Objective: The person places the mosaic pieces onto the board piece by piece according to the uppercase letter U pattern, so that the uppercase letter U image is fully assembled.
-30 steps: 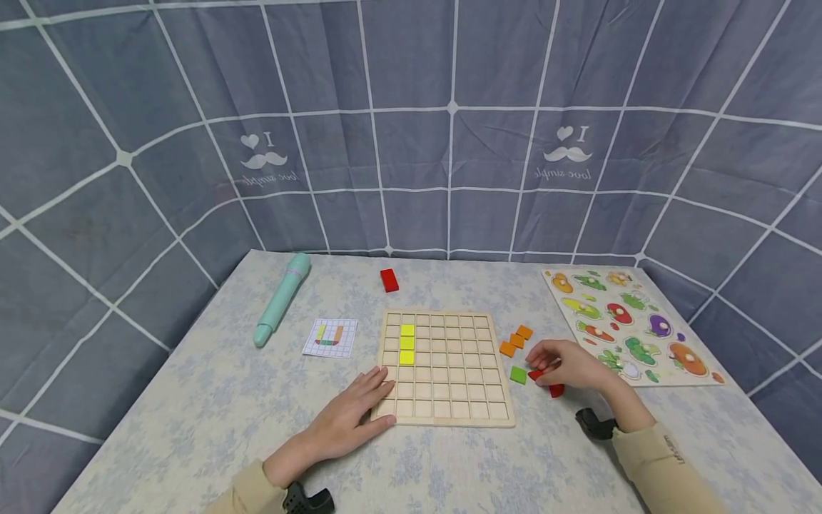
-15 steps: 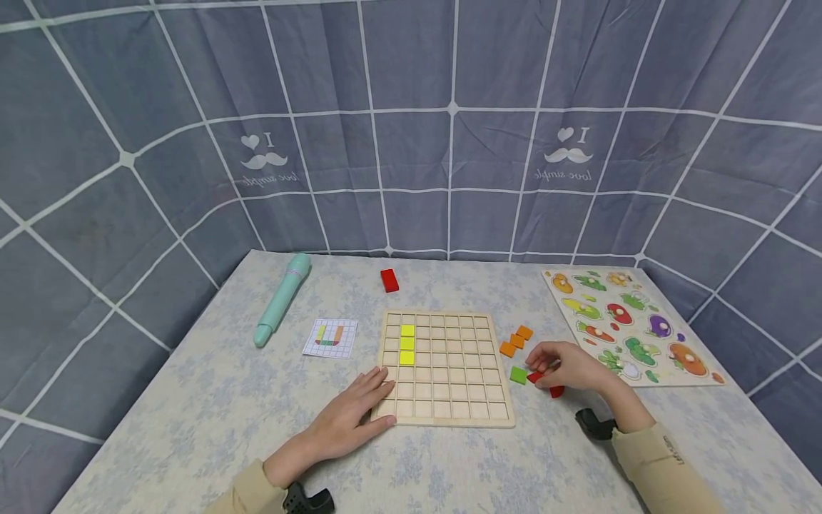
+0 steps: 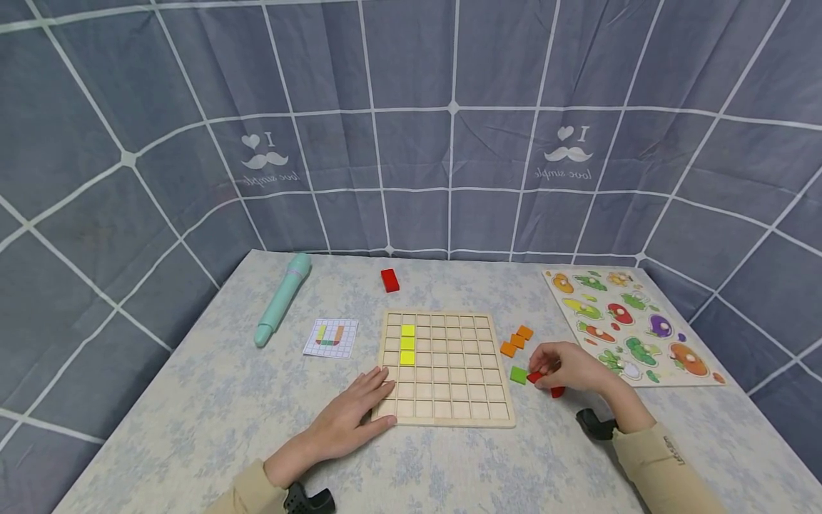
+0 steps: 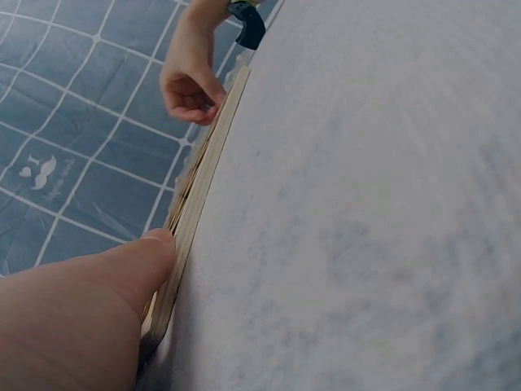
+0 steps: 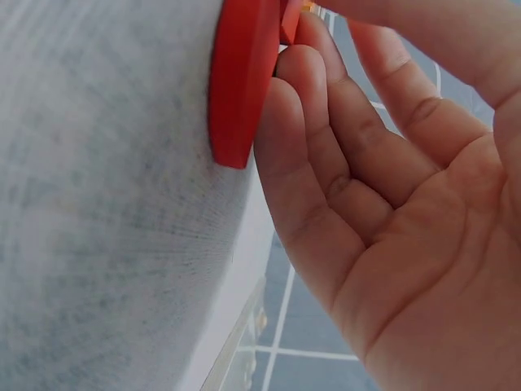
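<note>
The wooden grid board [image 3: 449,422] lies flat in the head view, with yellow tiles [image 3: 407,343] in one column. My left hand [image 3: 352,417] rests with spread fingers on the board's lower left edge; in the left wrist view its thumb touches the wooden rim [image 4: 213,155]. To the right of the board, my right hand [image 3: 565,365] pinches a red tile [image 3: 534,377] between thumb and fingertips, low over the table. Another red piece [image 5: 242,81] lies by the fingers in the right wrist view. A green tile [image 3: 518,375] is just left of this hand.
Orange tiles [image 3: 516,340] lie beyond the green one. A gridded pattern card [image 3: 330,338] is left of the board, near a mint-green tube [image 3: 281,301]. One red block [image 3: 389,280] sits behind the board. A vegetable puzzle board [image 3: 626,321] is at the right; curtains surround the table.
My right hand's fingertips have shifted very slightly around the red tile. My left hand and the board have stayed in place.
</note>
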`<state>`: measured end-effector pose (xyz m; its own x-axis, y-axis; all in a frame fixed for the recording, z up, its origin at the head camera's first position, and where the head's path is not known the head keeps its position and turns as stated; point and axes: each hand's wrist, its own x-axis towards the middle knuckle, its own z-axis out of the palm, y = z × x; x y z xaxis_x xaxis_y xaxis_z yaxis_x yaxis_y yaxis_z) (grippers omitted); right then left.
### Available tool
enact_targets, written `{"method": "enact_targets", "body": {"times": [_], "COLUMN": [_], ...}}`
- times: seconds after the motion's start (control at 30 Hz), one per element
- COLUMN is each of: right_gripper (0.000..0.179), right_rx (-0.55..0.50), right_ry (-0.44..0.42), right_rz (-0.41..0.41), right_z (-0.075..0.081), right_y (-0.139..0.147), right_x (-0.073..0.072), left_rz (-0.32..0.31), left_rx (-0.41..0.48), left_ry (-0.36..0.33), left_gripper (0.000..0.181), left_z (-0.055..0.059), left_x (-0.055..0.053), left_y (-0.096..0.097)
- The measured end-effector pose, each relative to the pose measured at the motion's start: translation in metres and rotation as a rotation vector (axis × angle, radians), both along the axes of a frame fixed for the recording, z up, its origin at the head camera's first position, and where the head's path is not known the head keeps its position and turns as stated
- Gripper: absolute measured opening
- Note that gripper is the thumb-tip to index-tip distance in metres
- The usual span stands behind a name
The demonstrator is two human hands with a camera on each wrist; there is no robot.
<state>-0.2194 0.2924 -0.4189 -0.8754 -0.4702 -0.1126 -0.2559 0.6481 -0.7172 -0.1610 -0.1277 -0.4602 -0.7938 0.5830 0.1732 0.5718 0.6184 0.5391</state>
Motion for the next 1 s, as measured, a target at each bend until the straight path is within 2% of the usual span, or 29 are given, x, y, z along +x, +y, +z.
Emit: {"method": "enact_targets", "body": {"times": [0.47,0.7,0.9,1.0], "right_gripper": [0.02,0.018,0.018,0.02], "right_rx": [0.015,0.039,0.031,-0.001], "right_ry": [0.005,0.034,0.083,0.082], "right_rz": [0.021,0.037,0.061,0.068], "right_z": [0.003,0.006,0.015,0.021], "right_y": [-0.001,-0.006,-0.019,-0.027], "right_x": [0.002,-0.001,-0.007,-0.009], "left_rz": [0.009,0.01,0.019,0.016], "left_rx": [0.009,0.013,0.004,0.006], "left_ry": [-0.004,0.002,-0.019,-0.013], "left_gripper": [0.063,0.063,0.065,0.064], "left_z": [-0.001,0.0,0.001,0.0], "left_x": [0.0,0.001,0.0,0.0], "left_y": [0.0,0.0,-0.001,0.0]}}
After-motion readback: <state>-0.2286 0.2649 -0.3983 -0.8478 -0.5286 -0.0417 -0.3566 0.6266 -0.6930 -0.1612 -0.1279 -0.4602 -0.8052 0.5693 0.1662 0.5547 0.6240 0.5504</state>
